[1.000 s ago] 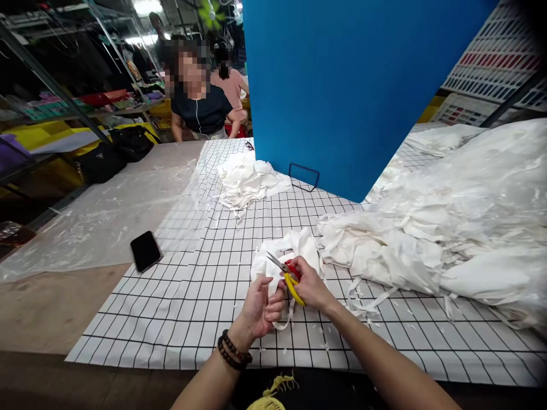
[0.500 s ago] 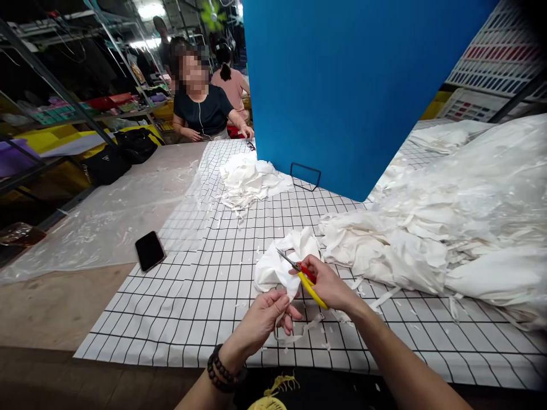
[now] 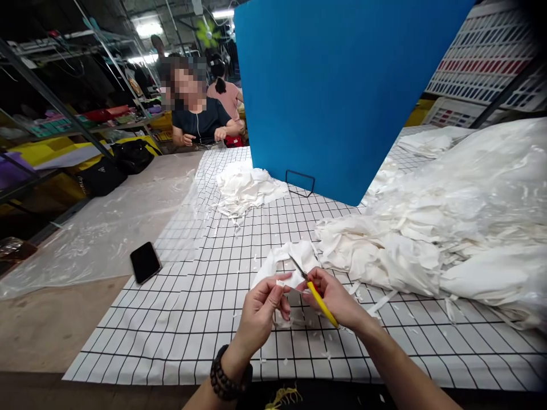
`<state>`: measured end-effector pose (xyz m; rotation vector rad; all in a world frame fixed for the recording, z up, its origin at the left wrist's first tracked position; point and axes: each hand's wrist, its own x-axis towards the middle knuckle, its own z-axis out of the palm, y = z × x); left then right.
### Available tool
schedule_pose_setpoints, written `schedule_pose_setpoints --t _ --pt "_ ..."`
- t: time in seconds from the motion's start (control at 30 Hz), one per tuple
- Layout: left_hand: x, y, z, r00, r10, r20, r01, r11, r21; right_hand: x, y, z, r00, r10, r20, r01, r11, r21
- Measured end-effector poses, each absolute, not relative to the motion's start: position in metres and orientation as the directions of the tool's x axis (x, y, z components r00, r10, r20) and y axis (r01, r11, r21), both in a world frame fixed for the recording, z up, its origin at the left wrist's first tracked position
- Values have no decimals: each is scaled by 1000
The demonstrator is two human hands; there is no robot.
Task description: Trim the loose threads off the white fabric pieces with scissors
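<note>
While the left hand [image 3: 260, 304] pinches the lower edge of a small white fabric piece [image 3: 287, 263] between thumb and fingers, the right hand [image 3: 335, 296] is closed around yellow-handled scissors [image 3: 315, 290], whose blades point up and left into the cloth. That piece sits just below the middle of the frame, held slightly above the grid-patterned sheet [image 3: 183, 319] that covers the counter. A dark bead bracelet [image 3: 225, 380] circles the left wrist at the bottom of the frame. Tiny white scraps [image 3: 316, 339] lie scattered on the sheet beneath the hands.

Filling the right side of the frame is a large heap of white fabric [image 3: 461, 228], its nearest edge just beside the held piece. A smaller white pile [image 3: 248, 191] lies further up, at the foot of a blue upright board [image 3: 342, 85]. To the left, a black phone [image 3: 145, 262] rests at the sheet's edge, near clear plastic film [image 3: 106, 222]. In the upper left, another person in a dark top [image 3: 200, 117] sits at the far end of the counter.
</note>
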<state>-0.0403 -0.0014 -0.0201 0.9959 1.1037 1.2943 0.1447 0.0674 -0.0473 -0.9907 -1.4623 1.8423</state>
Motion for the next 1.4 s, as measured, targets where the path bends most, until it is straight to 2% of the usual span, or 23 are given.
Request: schedule_pose_setpoints --t 0.07,0.13,0.23,0.33,0.47,0.7,1.03,1.4 --pt "-38 3 -23 -21 998 -66 -252 58 966 152 65 -43 -488 857 -164 66 -151 -986" --pt "-37 6 -26 -33 997 -69 -226 59 972 160 60 -34 -451 881 -143 221 -45 -974" --pt "-37 6 -31 -45 998 -47 -127 41 991 168 52 -18 -454 877 -158 516 114 -849" --pt "-38 4 -32 -34 999 5 -11 -5 1000 167 46 -8 -443 882 -162 648 191 -737" --pt "-39 3 -30 25 998 54 106 -57 993 160 44 -4 -434 891 -137 682 225 -696" --pt "-39 3 -28 78 995 55 140 -65 988 156 43 0 -439 892 -110 681 250 -689" --pt "-39 1 -27 106 993 48 101 -59 993 155 39 2 -436 890 -131 680 230 -696" --pt "-39 -1 -26 111 994 1 50 -6 999 158 38 -4 -423 904 -70 754 308 -581"
